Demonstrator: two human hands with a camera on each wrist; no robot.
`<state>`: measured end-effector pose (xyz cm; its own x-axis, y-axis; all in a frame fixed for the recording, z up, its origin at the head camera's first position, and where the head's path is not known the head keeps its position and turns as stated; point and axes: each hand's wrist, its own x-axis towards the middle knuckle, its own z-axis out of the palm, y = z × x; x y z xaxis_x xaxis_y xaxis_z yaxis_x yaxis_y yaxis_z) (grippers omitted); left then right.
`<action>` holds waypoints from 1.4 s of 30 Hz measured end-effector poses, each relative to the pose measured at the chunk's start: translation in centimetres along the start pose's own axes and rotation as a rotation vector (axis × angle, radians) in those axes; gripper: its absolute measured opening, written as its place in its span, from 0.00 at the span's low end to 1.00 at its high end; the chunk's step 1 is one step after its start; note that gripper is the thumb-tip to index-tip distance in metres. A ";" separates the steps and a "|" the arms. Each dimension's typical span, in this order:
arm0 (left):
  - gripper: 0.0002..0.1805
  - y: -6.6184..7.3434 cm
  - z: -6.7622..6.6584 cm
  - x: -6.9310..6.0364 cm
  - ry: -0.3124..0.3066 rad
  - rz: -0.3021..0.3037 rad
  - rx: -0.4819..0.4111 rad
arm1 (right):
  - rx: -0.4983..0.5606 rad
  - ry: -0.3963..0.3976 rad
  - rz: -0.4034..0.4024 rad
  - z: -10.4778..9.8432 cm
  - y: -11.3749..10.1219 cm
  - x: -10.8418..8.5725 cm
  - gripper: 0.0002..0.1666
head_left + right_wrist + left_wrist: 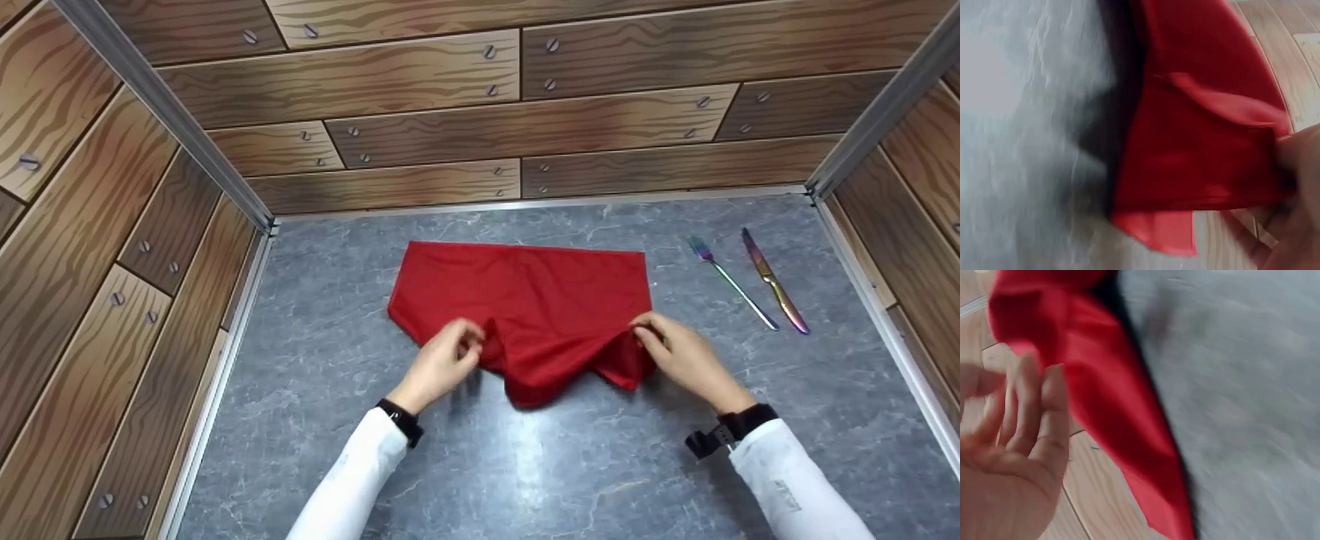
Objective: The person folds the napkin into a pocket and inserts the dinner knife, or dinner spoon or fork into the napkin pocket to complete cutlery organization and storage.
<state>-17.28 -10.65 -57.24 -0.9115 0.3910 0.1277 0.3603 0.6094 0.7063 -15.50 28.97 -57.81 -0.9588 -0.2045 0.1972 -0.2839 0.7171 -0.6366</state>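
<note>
A red cloth napkin point(525, 289) lies on the grey table, its far edge straight and its near part raised in loose folds. My right hand point(679, 356) pinches the napkin at its right side between thumb and fingers; in the right wrist view the cloth point(1202, 152) hangs from that grip. My left hand point(446, 356) is beside the napkin's near left folds, fingers loosely bent. The left wrist view shows the fingertips next to the red cloth point(1112, 388), with no cloth visible between thumb and fingers.
To the right lie an iridescent fork point(735, 285) and a matching knife point(776, 281), roughly side by side. Wood-patterned walls point(450, 135) with metal edging enclose the grey marbled tabletop point(322, 420) at the back, left and right.
</note>
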 end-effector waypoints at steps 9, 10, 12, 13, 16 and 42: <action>0.20 -2.3 1.1 -2.4 -0.153 0.173 0.418 | -0.203 0.162 -0.151 1.1 1.5 -1.8 0.10; 0.21 -2.3 1.2 -2.4 -0.161 0.186 0.434 | -0.204 0.152 -0.209 1.2 1.2 -2.0 0.10; 0.23 -2.2 1.6 -2.2 -0.175 0.198 0.455 | -0.204 0.065 -0.308 1.7 0.7 -2.4 0.11; 0.24 -2.1 1.7 -2.0 -0.179 0.197 0.462 | -0.208 0.006 -0.336 2.0 0.5 -2.6 0.11; 0.26 -2.0 2.3 -1.5 -0.173 0.180 0.489 | -0.255 -0.139 -0.321 2.8 0.2 -3.0 0.13; 0.12 -2.1 -3.6 1.2 0.105 -0.026 0.074 | -0.009 0.073 -0.029 0.6 0.9 -2.2 0.03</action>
<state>-19.83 -13.97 -56.07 -0.9351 0.3027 0.1846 0.3464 0.6693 0.6573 -13.65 29.68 -59.24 -0.9467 -0.1767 0.2694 -0.3112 0.7178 -0.6228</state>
